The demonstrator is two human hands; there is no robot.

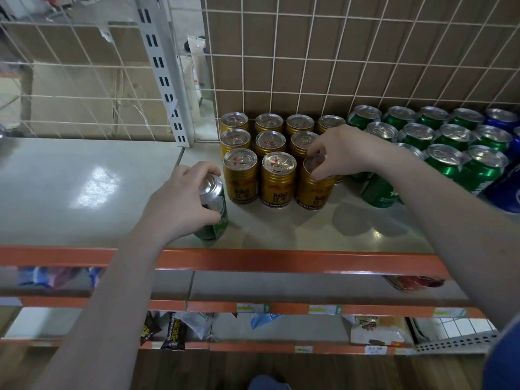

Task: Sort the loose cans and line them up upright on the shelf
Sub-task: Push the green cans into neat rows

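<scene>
Two hands at work on the shelf (84, 192), and this looks like the sorting step well along: gold cans in rows on the left, green cans (450, 136) massed to the right, blue cans (503, 119) at the far right edge.

The right hand (340, 153) is over the near-right gold can (313, 190), fingertips (318, 174) curled down onto its rim, thumb at the far side of the lid. It pinches the top of that can, which stands upright at the right end of the near gold row, beside its upright neighbour (278, 178). My read: it is being nudged square into line.

The left hand (183, 198) wraps a loose green can (215, 215) near the front lip of the shelf, left of the gold block. Fingers curl over the silver top and down the far side, thumb across the near side; the can's base seems to sit on the shelf, leaning slightly.

That green one is on the wrong side. The next move, I'd judge, calls for lifting it clear over the gold cans and carrying it right to the green group, where one green can (380, 190) sits tilted under the right forearm and wants standing up too. The gold row is tight, so the right hand needs a clean let-go without tipping its neighbour.
</scene>
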